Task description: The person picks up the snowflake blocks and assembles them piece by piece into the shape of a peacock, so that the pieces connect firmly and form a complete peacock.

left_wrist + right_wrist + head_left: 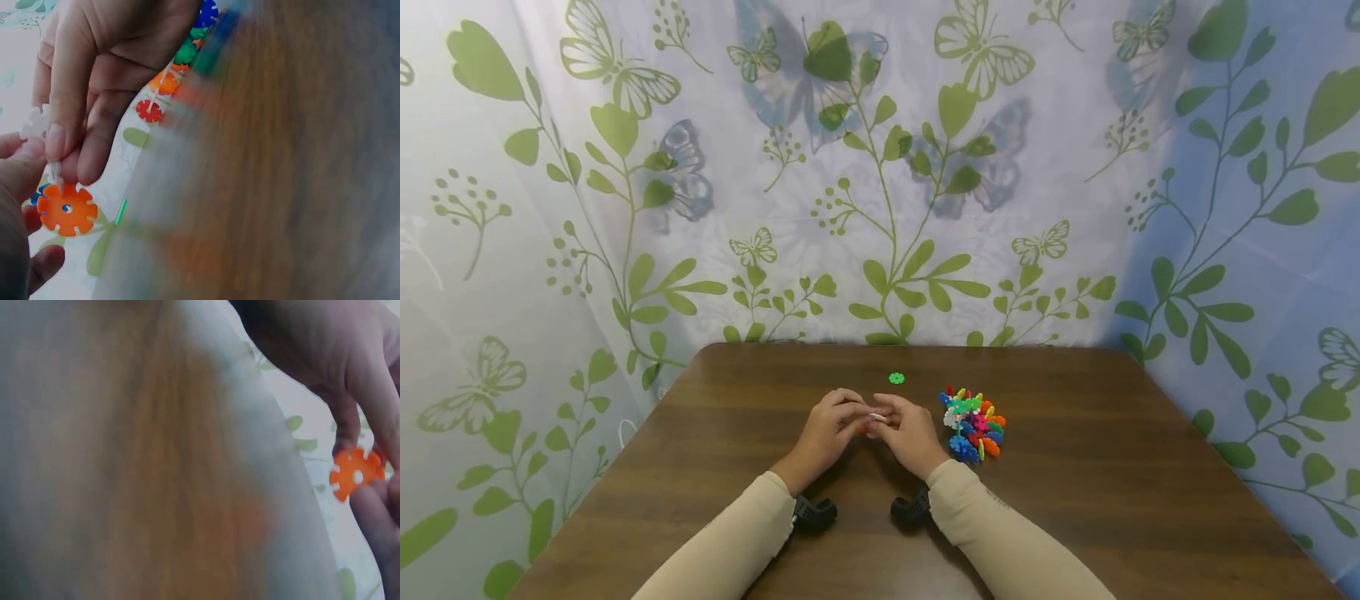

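In the head view my left hand (833, 429) and right hand (910, 431) meet over the table, fingertips together on small plastic building discs. A white notched disc (36, 123) is pinched between the fingertips of both hands in the left wrist view. An orange notched disc (67, 210) with a round centre hole hangs just below, joined to a pale piece, with a bit of blue disc (36, 195) behind it. The right wrist view also shows the orange disc (356, 475) close to the fingertips. Fingers cover part of the joined pieces.
A mixed pile of coloured discs (973, 425) lies on the brown wooden table (1052, 517), right of my right hand. One green disc (897, 378) lies alone beyond the hands. A leaf-and-butterfly printed curtain (880, 208) hangs behind the table.
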The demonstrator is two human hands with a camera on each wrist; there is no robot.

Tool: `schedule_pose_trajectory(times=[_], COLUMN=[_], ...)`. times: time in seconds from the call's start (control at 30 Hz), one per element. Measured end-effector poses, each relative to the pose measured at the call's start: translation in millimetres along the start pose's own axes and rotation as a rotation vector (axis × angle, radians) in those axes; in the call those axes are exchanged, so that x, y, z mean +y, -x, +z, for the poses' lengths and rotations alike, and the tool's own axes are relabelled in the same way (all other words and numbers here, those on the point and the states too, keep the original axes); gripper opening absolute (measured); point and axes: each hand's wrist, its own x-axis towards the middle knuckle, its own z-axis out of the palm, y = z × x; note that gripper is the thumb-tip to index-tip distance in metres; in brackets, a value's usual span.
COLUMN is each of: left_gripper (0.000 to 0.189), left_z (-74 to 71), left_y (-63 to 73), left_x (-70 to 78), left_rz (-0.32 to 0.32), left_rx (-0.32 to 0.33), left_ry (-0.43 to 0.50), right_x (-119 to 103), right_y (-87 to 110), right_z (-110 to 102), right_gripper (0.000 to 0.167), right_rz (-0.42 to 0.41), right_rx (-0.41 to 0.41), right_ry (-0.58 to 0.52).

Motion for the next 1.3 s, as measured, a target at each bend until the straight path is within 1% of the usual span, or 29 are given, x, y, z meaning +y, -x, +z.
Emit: schedule_pose_trajectory(times=[0.1, 0.2, 0.3, 0.37, 0.43, 0.5, 0.6, 0.77, 0.9, 0.93, 1.03, 1.13, 1.2, 1.23, 1.3], left_gripper=[0.01, 0.007, 0.005, 0.005, 0.007, 0.008, 0.005, 0.01, 0.007, 0.006, 0.008, 0.009, 0.009, 0.008, 0.006], left_z=[-0.8, -0.9, -0.5, 0.1, 1.5, 3.0, 4.5, 3.6, 2.0, 1.6, 0.8, 0.8, 1.5, 1.8, 1.9], left_y=[0.2, 0.4, 1.4, 2.7, 3.7, 4.2, 4.6, 4.9, 2.0, 1.2, 0.1, 1.0, 1.9, 2.3, 2.9], left_x=[-1.5, -1.8, -1.7, -1.9, -2.8, -3.8, -4.7, -4.7, -5.2, -5.3, -7.0, -8.3, -9.0, -9.1, -8.9], left_rz=[-0.039, -0.092, -0.151, -0.186, -0.208, -0.217, -0.225, -0.211, -0.189, -0.19, -0.196, -0.198, -0.195, -0.195, -0.199], left_rx=[0.028, 0.075, 0.13, 0.15, 0.157, 0.156, 0.152, 0.146, 0.138, 0.137, 0.134, 0.135, 0.136, 0.136, 0.135], left_ry=[0.015, 0.04, 0.075, 0.092, 0.104, 0.107, 0.111, 0.116, 0.123, 0.125, 0.123, 0.119, 0.117, 0.113, 0.107], right_x=[-2, -1, 6, 11, 16, 21, 29, 37, 36, 33, 27, 26, 28, 28, 27], right_y=[-6.0, -13.1, -20.9, -26.4, -32.3, -39.0, -49.3, -65.0, -71.4, -71.1, -65.8, -58.1, -53.6, -51.7, -46.8], right_z=[-6, -10, -10, -9, -7, -6, -6, -11, -18, -19, -17, -12, -11, -10, -11], right_gripper=[0.045, 0.04, 0.037, 0.037, 0.04, 0.044, 0.051, 0.056, 0.047, 0.042, 0.028, 0.014, 0.007, 0.005, 0.005], right_rz=[0.003, 0.034, 0.109, 0.16, 0.212, 0.251, 0.308, 0.374, 0.398, 0.4, 0.38, 0.36, 0.349, 0.341, 0.328], right_rx=[-0.046, -0.037, 0.005, 0.03, 0.043, 0.051, 0.035, -0.032, -0.063, -0.057, -0.011, 0.065, 0.096, 0.097, 0.08], right_ry=[0.091, 0.175, 0.25, 0.322, 0.389, 0.441, 0.512, 0.594, 0.577, 0.569, 0.555, 0.541, 0.513, 0.497, 0.448])
